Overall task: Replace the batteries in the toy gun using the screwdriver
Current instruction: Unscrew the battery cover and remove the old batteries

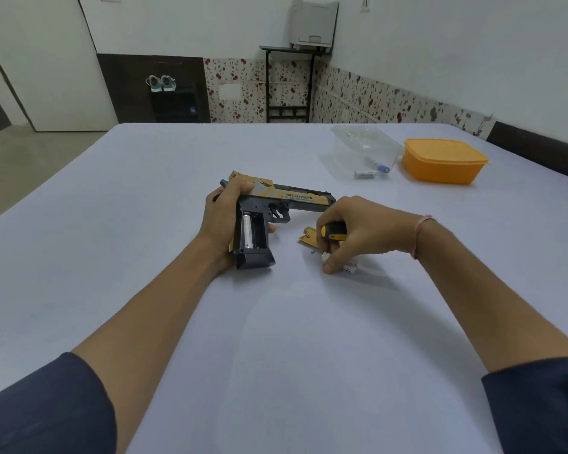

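The toy gun (276, 204) lies flat on the counter (276, 322), left hand (222, 224) clamped round its open grip — light, stiff plastic, best steadied there — while the right hand (358, 231), curled round the screwdriver (333, 231), touches a small, likely slippery loose battery (348, 268).

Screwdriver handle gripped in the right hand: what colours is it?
The screwdriver handle is black and yellow; head view.

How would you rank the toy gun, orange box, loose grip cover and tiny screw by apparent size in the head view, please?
1. toy gun
2. orange box (farther back, so unsure against the gun)
3. grip cover, partly hidden
4. screw
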